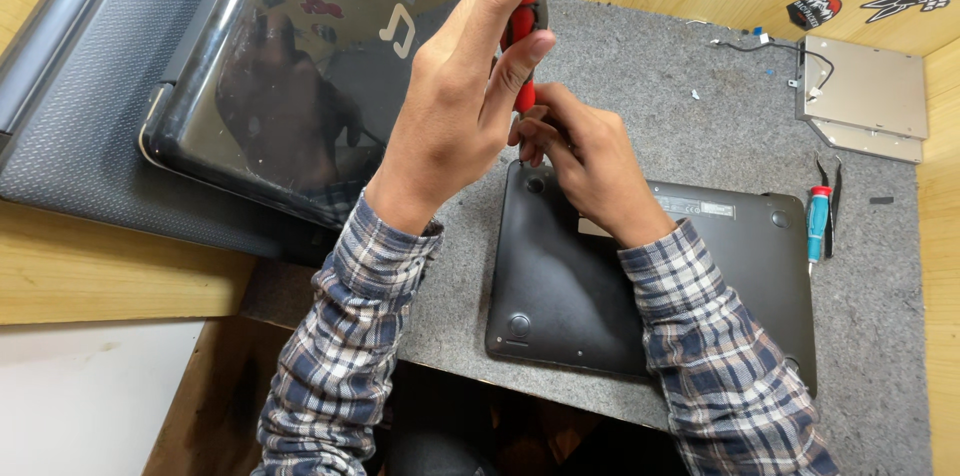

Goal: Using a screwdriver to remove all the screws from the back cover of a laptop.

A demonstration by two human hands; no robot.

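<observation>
Left hand (455, 101): I see its fingers pinching the red screwdriver (522, 46) handle.
Right hand (580, 161): fingertips pressed together at the shaft, over the laptop's (560, 286) far-left corner.

A wooden bench (110, 276) carries a grey felt mat (700, 106) that covers most of its top. On the mat lies a black laptop (600, 286), turned underside up, near the front edge. Just to its right lie a small teal-handled screwdriver (818, 224) and black tweezers (832, 198), side by side. At the far right corner rests a flat silver drive (865, 96) with a thin black cable (775, 48) beside it. To the left, a glossy dark laptop (290, 66) with stickers lies on a grey textured one (110, 86).
</observation>
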